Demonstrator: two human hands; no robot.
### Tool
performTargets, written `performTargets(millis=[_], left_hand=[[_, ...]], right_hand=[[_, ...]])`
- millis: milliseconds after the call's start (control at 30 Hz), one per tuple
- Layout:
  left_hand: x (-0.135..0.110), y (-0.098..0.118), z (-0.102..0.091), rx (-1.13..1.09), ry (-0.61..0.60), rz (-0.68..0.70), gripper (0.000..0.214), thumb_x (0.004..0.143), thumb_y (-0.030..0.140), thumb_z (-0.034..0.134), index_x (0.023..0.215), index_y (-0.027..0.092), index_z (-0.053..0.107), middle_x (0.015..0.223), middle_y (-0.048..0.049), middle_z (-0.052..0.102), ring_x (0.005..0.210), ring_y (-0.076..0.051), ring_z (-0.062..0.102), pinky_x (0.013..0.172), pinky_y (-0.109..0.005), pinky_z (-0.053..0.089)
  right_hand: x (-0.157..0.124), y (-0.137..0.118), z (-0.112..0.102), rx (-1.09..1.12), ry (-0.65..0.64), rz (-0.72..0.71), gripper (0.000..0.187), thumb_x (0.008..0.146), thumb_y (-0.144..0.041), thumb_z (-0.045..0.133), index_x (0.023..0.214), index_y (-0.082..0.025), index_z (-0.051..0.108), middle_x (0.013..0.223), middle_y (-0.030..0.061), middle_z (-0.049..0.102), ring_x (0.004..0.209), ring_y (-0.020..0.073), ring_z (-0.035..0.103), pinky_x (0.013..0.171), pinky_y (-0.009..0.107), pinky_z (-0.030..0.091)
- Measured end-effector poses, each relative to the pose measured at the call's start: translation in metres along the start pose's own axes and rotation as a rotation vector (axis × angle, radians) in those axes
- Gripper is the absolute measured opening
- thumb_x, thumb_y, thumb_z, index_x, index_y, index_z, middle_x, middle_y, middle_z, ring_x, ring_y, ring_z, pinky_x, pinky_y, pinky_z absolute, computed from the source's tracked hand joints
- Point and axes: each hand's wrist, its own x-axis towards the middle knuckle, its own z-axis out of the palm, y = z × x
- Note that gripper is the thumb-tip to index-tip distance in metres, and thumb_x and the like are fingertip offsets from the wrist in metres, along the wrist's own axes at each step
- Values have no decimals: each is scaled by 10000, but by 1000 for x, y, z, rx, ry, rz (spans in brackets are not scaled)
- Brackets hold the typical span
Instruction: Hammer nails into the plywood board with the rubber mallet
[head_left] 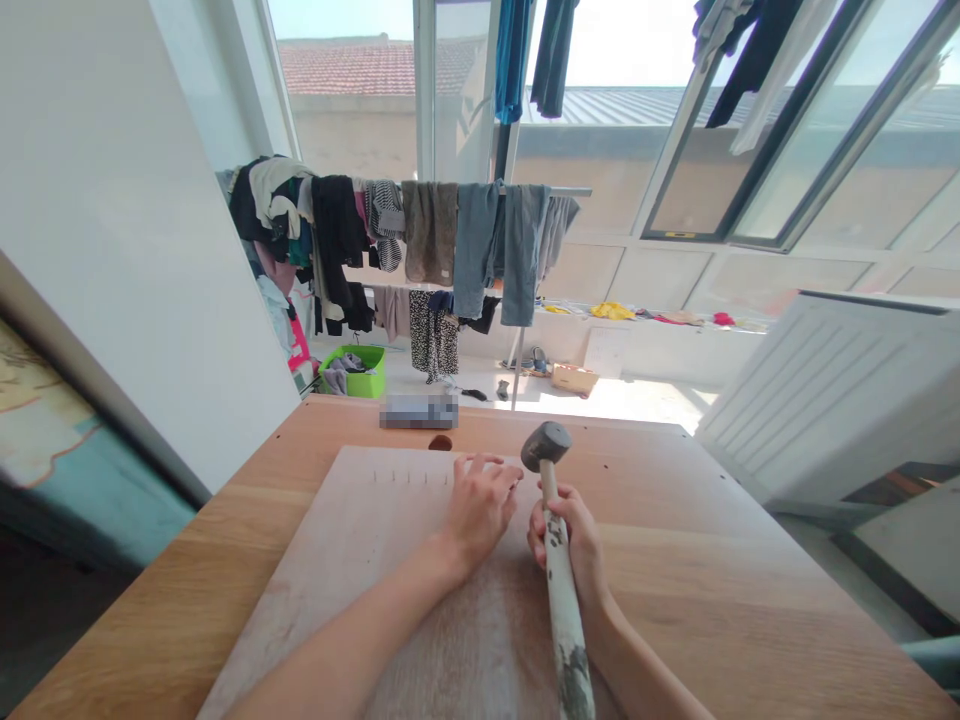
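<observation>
My right hand (583,535) is wrapped round the pale, worn handle of a mallet (559,580), close below its dark grey head. The head is raised over the far right part of a light wooden board (330,580). My left hand (481,505) rests near the board's far edge, fingers bent and the index finger curled in at the right. Whatever its fingertips pinch is too small or hidden to make out. To its left, several thin nails (409,478) stand upright in a row, the nearest one right beside the fingers.
The board lies on a wooden table (675,540). At the table's far edge are a blurred box (418,411) and a dark round spot (440,442). Beyond stand a laundry rack with hanging clothes (429,235) and a green basket (367,375). A white panel (832,390) leans at the right.
</observation>
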Motion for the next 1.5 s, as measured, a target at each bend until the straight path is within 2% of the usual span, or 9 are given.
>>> performTargets(millis=[133, 400, 767, 933, 1100, 1333, 1500], left_hand=[[0, 1, -1, -6, 9, 3, 123, 949, 162, 561, 982, 219, 664, 1004, -27, 760, 1168, -237, 571, 1046, -483, 299], [4, 1, -5, -87, 29, -140, 99, 915, 168, 597, 933, 213, 683, 963, -44, 761, 1066, -249, 610, 1010, -464, 358], [6, 0, -4, -132, 25, -149, 80, 890, 143, 639, 887, 215, 674, 951, -25, 757, 1050, -238, 620, 989, -444, 367], [7, -1, 0, -168, 67, -180, 253, 841, 79, 665, 1040, 236, 663, 896, 14, 757, 1019, -218, 620, 989, -425, 368], [7, 0, 0, -147, 50, -208, 338, 822, 89, 700, 1113, 250, 640, 852, 18, 749, 1002, -231, 620, 974, -445, 361], [6, 1, 0, -141, 81, -196, 367, 823, 87, 719, 1133, 262, 631, 863, 28, 737, 982, -213, 621, 952, -398, 354], [7, 1, 0, -130, 55, -227, 379, 823, 101, 725, 1156, 250, 624, 865, 23, 753, 1011, -228, 624, 958, -413, 344]], right_hand=[[0, 1, -1, -10, -14, 1, 203, 742, -345, 603, 850, -233, 473, 483, -78, 560, 285, 94, 451, 275, 158, 288], [2, 1, -3, -6, -25, 6, 218, 743, -353, 597, 885, -230, 486, 475, -82, 550, 282, 95, 438, 280, 163, 280], [-2, 0, -1, -31, -39, 1, 227, 745, -361, 603, 873, -239, 460, 476, -84, 554, 282, 92, 437, 271, 152, 281], [-4, 2, -1, -58, -80, 6, 225, 771, -356, 593, 912, -242, 459, 478, -85, 563, 282, 99, 452, 277, 156, 309], [-8, 1, 1, -100, -87, 14, 250, 758, -360, 610, 915, -241, 456, 456, -80, 571, 273, 98, 450, 277, 146, 313], [-16, 0, 8, -142, -61, 47, 352, 782, -493, 670, 876, -252, 432, 439, -92, 555, 260, 88, 432, 271, 136, 314], [-18, 0, 8, -159, -48, 51, 350, 780, -496, 666, 873, -253, 433, 434, -92, 557, 262, 89, 439, 269, 135, 315]])
